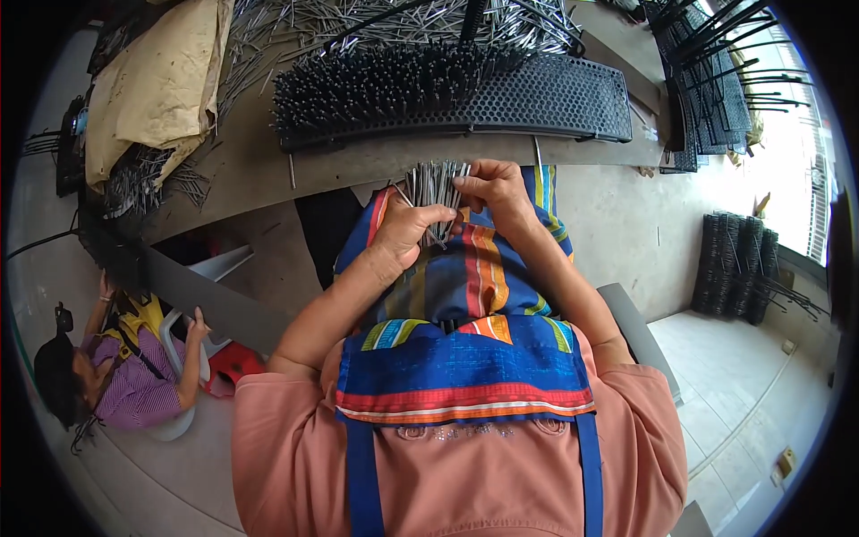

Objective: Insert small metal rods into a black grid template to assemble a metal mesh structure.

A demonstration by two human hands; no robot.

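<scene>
Holding one bundle of slim metal rods over your striped apron, your left grip wrapped its lower part; your right grip pinched its upper right edge. Beyond, on the counter, lay one perforated black tray, partly filled with upright dark pins.
</scene>
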